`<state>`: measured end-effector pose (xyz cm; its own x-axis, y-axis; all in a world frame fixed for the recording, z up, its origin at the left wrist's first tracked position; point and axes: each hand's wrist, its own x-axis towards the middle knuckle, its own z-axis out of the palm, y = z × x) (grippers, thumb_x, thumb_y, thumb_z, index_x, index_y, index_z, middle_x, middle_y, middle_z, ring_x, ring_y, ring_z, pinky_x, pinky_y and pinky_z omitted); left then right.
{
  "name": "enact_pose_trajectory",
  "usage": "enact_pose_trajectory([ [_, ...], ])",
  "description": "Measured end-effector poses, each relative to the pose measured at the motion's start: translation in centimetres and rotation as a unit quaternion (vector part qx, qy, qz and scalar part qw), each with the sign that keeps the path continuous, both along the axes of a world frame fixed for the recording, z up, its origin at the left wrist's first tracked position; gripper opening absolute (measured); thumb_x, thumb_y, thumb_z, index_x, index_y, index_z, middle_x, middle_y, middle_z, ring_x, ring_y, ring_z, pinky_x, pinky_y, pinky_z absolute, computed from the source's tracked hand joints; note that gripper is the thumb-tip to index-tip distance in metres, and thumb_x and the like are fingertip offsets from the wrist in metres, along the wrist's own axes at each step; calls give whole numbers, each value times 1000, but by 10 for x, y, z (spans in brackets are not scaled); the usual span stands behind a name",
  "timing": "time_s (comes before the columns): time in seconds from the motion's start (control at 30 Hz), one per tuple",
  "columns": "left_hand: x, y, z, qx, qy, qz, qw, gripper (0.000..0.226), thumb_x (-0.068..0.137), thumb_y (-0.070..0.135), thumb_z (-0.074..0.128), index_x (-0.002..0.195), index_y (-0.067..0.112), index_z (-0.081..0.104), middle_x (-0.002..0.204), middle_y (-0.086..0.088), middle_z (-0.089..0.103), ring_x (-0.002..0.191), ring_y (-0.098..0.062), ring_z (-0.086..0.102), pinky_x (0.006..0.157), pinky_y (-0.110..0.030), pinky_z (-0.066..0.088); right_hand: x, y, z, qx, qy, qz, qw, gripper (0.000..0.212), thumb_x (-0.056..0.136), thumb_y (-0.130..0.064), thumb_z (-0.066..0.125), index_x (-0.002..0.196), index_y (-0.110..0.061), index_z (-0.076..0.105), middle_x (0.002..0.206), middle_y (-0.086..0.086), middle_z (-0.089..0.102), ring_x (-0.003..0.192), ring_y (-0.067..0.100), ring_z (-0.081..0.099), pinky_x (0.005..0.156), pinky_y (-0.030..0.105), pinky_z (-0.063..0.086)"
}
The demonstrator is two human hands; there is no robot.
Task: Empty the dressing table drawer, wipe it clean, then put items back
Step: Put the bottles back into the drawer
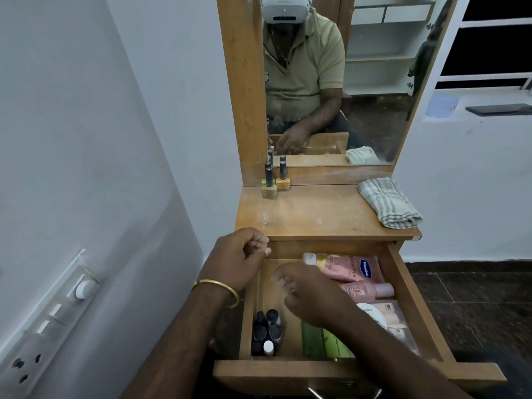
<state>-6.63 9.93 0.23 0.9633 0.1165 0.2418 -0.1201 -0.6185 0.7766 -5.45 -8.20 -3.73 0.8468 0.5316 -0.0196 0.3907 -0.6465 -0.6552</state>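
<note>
Drawer (414,306) pulled open toward viewer | Vaseline bottle (349,267) lying crosswise, cap left | hands: left (239,262) curled empty, right (311,295) grip unclear

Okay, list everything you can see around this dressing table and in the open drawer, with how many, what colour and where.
Nail polish bottles: two, dark caps on yellowish bases, tabletop back left.
Cloth: one, pale with grey stripes, folded, tabletop right.
Mirror: one, wood-framed, behind the tabletop.
Drawer: one, wooden, pulled open.
Pink bottles: two, lying at the drawer's back right.
Dark small bottles: a cluster, count unclear, drawer front left.
Green tube: one, drawer front centre.
White-lidded jar: one, drawer right.
Switchboard: one, white, left wall.
Left hand: fingers curled, holding nothing, above the drawer's left edge.
Right hand: reaching into the drawer, grip unclear.
</note>
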Motion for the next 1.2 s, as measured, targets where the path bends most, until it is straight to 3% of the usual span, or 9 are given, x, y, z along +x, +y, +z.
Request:
enact_pose_trajectory([
  [0.2, 46, 0, 20, 12, -41, 34, 998, 16, 86, 21, 72, 101, 24, 69, 95, 12, 69, 85, -1, 62, 77, -20, 53, 50, 8, 42, 86, -117, -97, 985, 17, 90, -21, 64, 104, -29, 62, 94, -13, 60, 80, 1, 59, 65, 20, 50],
  [0.3, 74, 3, 19, 48, -37, 73, 996, 25, 90, 21, 66, 114, 22, 65, 114, 4, 65, 99, -13, 60, 88, -31, 51, 89, 18, 59, 74, -185, -129, 971, 31, 87, -28, 69, 116, -30, 60, 105, -11, 59, 87, 4, 58, 63, 17, 40],
  [0.47, 109, 15, -1, 96, 33, 135, 986, 37, 99, 30, 46, 133, 15, 50, 136, -6, 53, 123, -26, 51, 101, -42, 42, 136, 48, 75, 6, -270, -154, 950, 49, 88, -26, 67, 135, -31, 54, 125, -5, 56, 102, 14, 58, 74, 29, 55],
  [0.6, 122, 19, -18, 110, 71, 115, 985, 37, 101, 40, 36, 120, 13, 51, 124, -10, 54, 112, -30, 54, 93, -44, 45, 153, 63, 69, -62, -302, -137, 941, 50, 88, -27, 65, 137, -28, 52, 123, -1, 56, 99, 19, 60, 72, 35, 57],
  [0.73, 129, 20, -27, 89, 57, 115, 988, 37, 100, 45, 30, 107, 15, 51, 111, -7, 56, 102, -28, 56, 89, -48, 47, 156, 65, 66, -20, -329, -139, 934, 30, 88, -28, 67, 118, -24, 65, 108, -1, 66, 89, 18, 63, 68, 35, 56],
  [0.83, 128, 20, -29, 54, 53, 127, 989, 41, 98, 48, 28, 111, 16, 51, 115, -9, 58, 106, -32, 56, 92, -49, 46, 150, 62, 68, 18, -320, -140, 937, 19, 88, -27, 68, 106, -21, 69, 95, -2, 70, 81, 16, 63, 68, 37, 56],
  [0.97, 126, 17, -28, -5, 83, 165, 983, 51, 102, 43, 33, 142, 13, 38, 147, -13, 43, 132, -34, 44, 107, -46, 35, 113, 48, 74, 85, -310, -123, 939, 17, 87, -23, 71, 104, -18, 72, 94, -4, 72, 81, 11, 63, 72, 32, 55],
  [1.1, 126, 17, -29, -12, 98, 172, 980, 50, 102, 42, 33, 140, 9, 39, 147, -15, 43, 132, -36, 43, 107, -47, 34, 52, 22, 79, 163, -265, -110, 944, 19, 87, -19, 74, 105, -18, 72, 93, -7, 70, 78, 0, 62, 69, 11, 50],
  [1.2, 125, 17, -28, -3, 111, 174, 978, 50, 102, 41, 34, 140, 9, 39, 148, -15, 43, 133, -37, 43, 107, -47, 34, 19, 12, 60, 135, -171, -95, 971, 18, 86, -25, 71, 104, -23, 71, 91, -12, 68, 76, -2, 63, 67, 16, 54],
])
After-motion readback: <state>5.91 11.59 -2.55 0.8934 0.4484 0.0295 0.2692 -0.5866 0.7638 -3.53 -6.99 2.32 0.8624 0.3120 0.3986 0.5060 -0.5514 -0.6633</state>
